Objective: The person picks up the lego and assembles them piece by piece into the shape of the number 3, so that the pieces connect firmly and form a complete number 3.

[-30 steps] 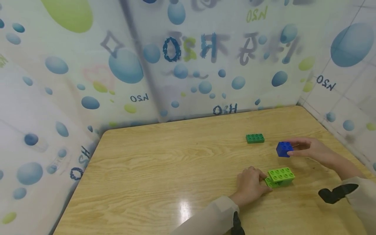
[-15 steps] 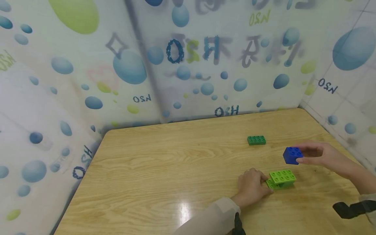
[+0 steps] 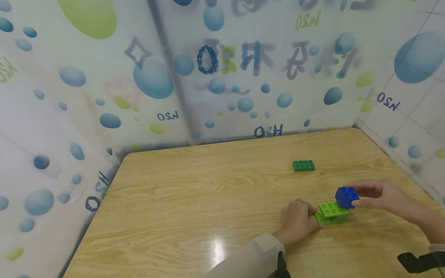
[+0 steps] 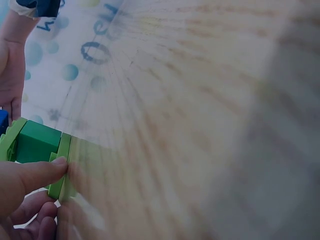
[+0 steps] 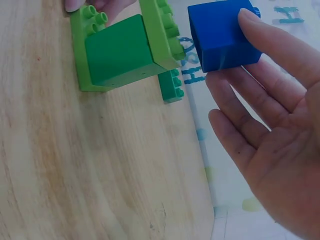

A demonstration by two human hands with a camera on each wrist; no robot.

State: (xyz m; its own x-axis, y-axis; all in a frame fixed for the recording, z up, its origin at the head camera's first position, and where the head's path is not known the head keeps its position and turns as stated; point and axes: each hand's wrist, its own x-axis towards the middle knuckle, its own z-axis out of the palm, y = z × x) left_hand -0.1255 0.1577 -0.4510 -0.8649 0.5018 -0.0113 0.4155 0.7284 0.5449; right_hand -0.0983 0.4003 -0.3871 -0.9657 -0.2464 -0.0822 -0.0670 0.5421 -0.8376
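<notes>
Blue studded toy brick is pinched in the right hand, just above a lime-and-green brick stack. The left hand pinches the stack's lime bottom plate on the wooden table.

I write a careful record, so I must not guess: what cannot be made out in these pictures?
Head view: some fingertips of the right hand, hidden behind the blue block.
Head view: some studs of the upper lime plate, behind that block.
Left wrist view: most of the blue block, beyond the left edge.
Right wrist view: most of the left hand, beyond the top edge.
</notes>
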